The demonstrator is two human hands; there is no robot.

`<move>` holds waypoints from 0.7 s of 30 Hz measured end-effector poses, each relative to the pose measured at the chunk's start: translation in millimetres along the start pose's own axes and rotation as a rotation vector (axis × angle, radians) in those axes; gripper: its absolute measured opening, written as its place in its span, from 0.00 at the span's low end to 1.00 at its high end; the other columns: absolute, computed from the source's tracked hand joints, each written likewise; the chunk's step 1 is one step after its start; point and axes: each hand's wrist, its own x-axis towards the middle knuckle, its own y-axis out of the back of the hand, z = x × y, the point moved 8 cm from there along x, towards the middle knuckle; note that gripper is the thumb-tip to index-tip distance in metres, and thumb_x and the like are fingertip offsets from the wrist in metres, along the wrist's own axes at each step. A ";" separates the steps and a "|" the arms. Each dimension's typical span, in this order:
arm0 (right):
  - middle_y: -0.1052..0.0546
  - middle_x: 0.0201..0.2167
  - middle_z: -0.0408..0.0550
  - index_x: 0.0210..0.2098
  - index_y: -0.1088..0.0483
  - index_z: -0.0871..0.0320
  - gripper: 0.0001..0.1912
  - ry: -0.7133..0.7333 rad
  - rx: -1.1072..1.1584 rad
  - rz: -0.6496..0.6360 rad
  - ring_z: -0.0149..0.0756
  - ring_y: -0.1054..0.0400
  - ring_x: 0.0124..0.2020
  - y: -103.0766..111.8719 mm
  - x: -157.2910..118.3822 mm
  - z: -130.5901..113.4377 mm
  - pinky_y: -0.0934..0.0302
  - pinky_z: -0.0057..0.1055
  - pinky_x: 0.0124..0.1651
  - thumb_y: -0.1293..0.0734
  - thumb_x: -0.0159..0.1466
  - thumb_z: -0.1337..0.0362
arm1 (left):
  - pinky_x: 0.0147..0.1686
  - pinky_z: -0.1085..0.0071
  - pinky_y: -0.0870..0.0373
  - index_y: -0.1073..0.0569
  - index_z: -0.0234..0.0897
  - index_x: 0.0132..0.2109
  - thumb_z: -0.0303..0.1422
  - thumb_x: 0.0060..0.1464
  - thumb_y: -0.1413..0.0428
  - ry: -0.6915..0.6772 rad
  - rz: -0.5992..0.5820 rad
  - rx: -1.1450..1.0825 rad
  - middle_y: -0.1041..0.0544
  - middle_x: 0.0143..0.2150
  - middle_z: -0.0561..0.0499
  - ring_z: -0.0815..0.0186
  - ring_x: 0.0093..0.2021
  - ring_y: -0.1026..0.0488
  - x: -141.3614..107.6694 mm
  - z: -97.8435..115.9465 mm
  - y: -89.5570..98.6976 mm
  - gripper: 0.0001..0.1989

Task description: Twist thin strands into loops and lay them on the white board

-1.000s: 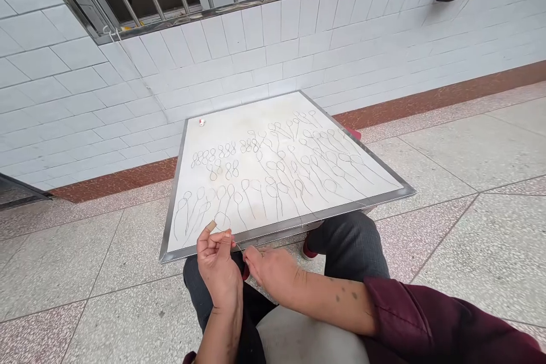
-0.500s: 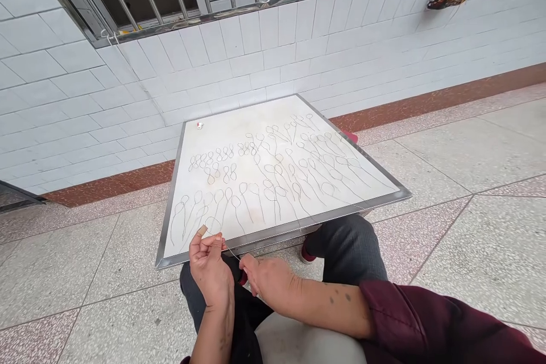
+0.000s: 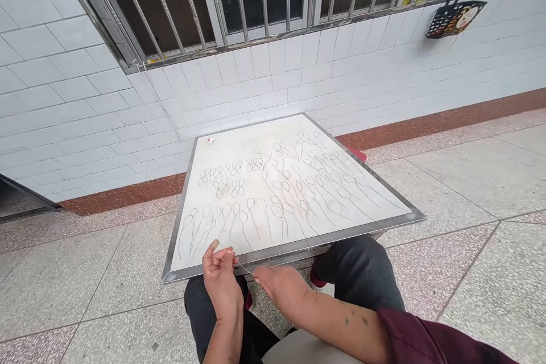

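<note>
My left hand (image 3: 222, 280) pinches a thin wire between thumb and finger at the table's near left edge. That wire (image 3: 244, 268) has a round loop above my left fingers, and its tail runs down to my right hand (image 3: 285, 289). My right hand is closed on the tail's end, with the fingertips partly hidden. A tan wrap covers one left fingertip. Across the white table (image 3: 264, 142) lie several single-looped wires (image 3: 243, 218) with long tails. Figure-eight wire loops (image 3: 238, 187) are grouped at the left middle.
A metal rim (image 3: 273, 252) borders the table, which stands near a white tiled wall (image 3: 239, 91). A small red-and-white item (image 3: 210, 141) lies at the far left corner. Above are barred windows (image 3: 264, 0) and a hanging dotted bag (image 3: 453, 20). My knees are under the near edge.
The view has tilted upward, so table and wall appear lower and slightly further right. Both hands keep their hold on the wire, with the right hand a little further from the left.
</note>
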 end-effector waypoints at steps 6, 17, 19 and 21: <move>0.17 0.34 0.50 0.40 0.24 0.58 0.10 0.011 -0.052 0.036 0.40 0.22 0.34 3.0 2.8 6.4 0.39 0.27 0.31 0.39 0.72 0.66 | 0.33 0.70 0.30 0.29 0.38 0.52 0.37 0.46 0.33 0.027 -0.097 0.033 0.25 0.33 0.53 0.67 0.33 0.29 0.9 -7.3 -16.1 0.26; 0.17 0.35 0.52 0.46 0.25 0.59 0.13 -0.094 -0.101 0.013 0.39 0.22 0.36 25.1 22.2 36.8 0.37 0.26 0.33 0.42 0.73 0.68 | 0.33 0.69 0.28 0.28 0.35 0.53 0.44 0.50 0.36 0.011 -0.307 0.160 0.25 0.34 0.51 0.64 0.36 0.26 19.3 -16.6 -73.6 0.27; 0.17 0.35 0.51 0.47 0.25 0.58 0.12 -0.111 -0.098 0.012 0.38 0.22 0.36 29.1 26.3 42.9 0.37 0.26 0.34 0.41 0.73 0.68 | 0.34 0.67 0.27 0.29 0.35 0.56 0.45 0.52 0.36 0.016 -0.338 0.179 0.24 0.36 0.49 0.63 0.36 0.25 21.3 -17.6 -81.9 0.29; 0.17 0.35 0.51 0.47 0.25 0.58 0.12 -0.127 -0.094 0.011 0.38 0.22 0.37 32.8 29.9 47.8 0.36 0.26 0.35 0.40 0.72 0.68 | 0.35 0.66 0.27 0.29 0.35 0.58 0.45 0.52 0.36 0.024 -0.374 0.201 0.23 0.36 0.48 0.62 0.38 0.24 23.0 -18.7 -88.8 0.30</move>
